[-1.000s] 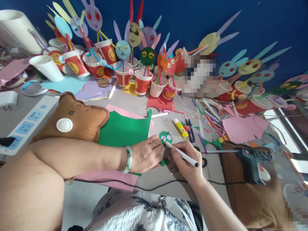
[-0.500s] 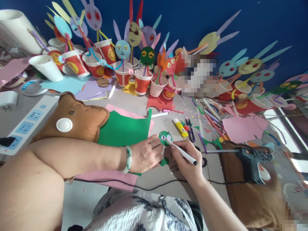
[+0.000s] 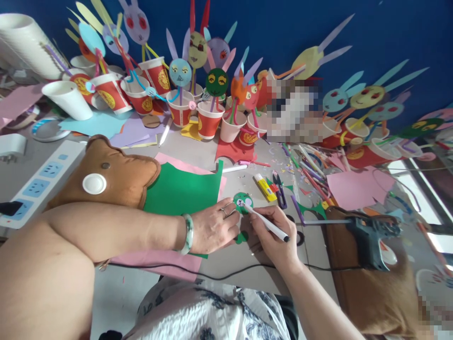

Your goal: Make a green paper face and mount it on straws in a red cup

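Along the left of the table (image 3: 191,150), a white power strip (image 3: 46,182) is lying beside a brown cushion (image 3: 118,165). Just right of the cushion, a green sheet (image 3: 184,184) is lying over pink paper (image 3: 166,264), and the left hand (image 3: 215,226), with a marbled bangle (image 3: 187,234) at its wrist, is resting palm down over the sheet's edge, fingers bending; whether they are gripping anything, I cannot tell. Right by those fingertips, a green disc (image 3: 243,195) is lying between the two hands, bearing two white ovals, the left one carrying black marks. The right hand (image 3: 281,248) is pinching a white pen (image 3: 267,224), its tip pointing at the left oval. Beyond that hand, a yellow glue stick (image 3: 265,188) and dark snips (image 3: 279,191) are lying close together, and farther right a black glue gun (image 3: 368,245) is resting against a second brown cushion (image 3: 375,302).
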Motion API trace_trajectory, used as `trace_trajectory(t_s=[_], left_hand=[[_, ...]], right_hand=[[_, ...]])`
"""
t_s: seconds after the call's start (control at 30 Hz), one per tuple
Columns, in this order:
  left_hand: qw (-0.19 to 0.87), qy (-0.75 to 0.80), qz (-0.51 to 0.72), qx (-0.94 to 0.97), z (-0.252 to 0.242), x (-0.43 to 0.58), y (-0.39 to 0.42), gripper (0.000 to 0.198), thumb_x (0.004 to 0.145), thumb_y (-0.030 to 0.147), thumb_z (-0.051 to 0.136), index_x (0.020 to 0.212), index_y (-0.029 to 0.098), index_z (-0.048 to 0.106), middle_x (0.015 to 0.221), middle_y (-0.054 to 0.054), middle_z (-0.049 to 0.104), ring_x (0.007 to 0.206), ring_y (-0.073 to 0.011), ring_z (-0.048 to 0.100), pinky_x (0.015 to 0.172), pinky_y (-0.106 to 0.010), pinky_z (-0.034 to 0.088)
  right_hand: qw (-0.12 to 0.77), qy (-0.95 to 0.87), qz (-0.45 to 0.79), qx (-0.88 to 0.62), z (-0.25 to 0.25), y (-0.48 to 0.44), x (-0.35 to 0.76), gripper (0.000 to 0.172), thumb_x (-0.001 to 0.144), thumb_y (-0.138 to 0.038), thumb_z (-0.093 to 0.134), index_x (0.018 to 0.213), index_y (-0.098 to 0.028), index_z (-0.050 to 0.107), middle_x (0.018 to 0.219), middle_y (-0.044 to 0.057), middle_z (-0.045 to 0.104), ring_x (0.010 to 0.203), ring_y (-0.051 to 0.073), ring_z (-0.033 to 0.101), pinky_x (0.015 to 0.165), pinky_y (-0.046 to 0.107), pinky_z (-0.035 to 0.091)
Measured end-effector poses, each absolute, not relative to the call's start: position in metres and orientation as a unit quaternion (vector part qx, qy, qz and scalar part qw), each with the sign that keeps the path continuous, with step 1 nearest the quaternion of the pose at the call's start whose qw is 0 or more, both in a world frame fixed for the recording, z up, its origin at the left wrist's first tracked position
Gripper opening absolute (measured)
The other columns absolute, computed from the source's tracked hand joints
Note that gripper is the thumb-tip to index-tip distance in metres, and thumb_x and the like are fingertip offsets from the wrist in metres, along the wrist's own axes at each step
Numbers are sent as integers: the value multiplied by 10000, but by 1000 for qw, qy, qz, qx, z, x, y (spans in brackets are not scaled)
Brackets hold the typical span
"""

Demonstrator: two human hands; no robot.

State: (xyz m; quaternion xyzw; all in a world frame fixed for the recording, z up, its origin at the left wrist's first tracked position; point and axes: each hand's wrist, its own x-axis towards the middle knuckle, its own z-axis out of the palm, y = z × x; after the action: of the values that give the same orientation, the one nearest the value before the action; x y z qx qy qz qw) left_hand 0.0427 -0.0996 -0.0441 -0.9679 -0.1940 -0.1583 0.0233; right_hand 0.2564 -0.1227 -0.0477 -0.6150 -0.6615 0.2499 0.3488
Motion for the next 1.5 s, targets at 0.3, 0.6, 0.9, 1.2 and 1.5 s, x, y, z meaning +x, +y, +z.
trace_trajectory(t_s=[0.3, 0.6, 0.9, 1.2, 1.5], left_hand=[[23, -195, -160, -968, -45, 43, -100, 275, 968, 334, 509, 953, 140, 703, 1111, -142, 677, 1121, -290, 604, 1141, -497, 323], [17, -196, -158, -968, -44, 43, -100, 273, 972, 321, 503, 958, 125, 693, 1100, -152, 668, 1106, -279, 608, 1144, -494, 324], [21, -193, -164, -967, -44, 43, -100, 259, 967, 315, 513, 953, 133, 697, 1107, -153, 675, 1113, -289, 608, 1140, -495, 322], [14, -189, -163, -968, -47, 43, -99, 265, 939, 358, 584, 950, 121, 703, 1121, -156, 666, 1142, -296, 586, 1152, -493, 312], [25, -187, -159, -969, -43, 43, -96, 252, 954, 341, 551, 915, 145, 704, 1079, -125, 669, 1098, -271, 598, 1154, -483, 330]], right_hand=[[341, -670, 260, -607, -43, -122, 253, 104, 856, -290, 635, 851, -188, 657, 627, -7, 680, 532, 131, 605, 523, 239, 476], [330, -668, 241, -622, -39, -122, 253, 74, 821, -254, 622, 784, -191, 637, 584, -14, 674, 496, 129, 598, 510, 230, 476], [339, -658, 243, -627, -44, -123, 254, 135, 847, -323, 636, 846, -190, 659, 634, 8, 685, 531, 148, 614, 517, 259, 494], [406, -586, 192, -675, -49, -127, 262, 165, 818, -369, 673, 850, -208, 653, 694, 39, 731, 554, 177, 651, 504, 276, 500], [397, -585, 223, -671, -48, -124, 263, 156, 811, -359, 674, 841, -211, 634, 701, 38, 735, 532, 167, 639, 497, 274, 505]])
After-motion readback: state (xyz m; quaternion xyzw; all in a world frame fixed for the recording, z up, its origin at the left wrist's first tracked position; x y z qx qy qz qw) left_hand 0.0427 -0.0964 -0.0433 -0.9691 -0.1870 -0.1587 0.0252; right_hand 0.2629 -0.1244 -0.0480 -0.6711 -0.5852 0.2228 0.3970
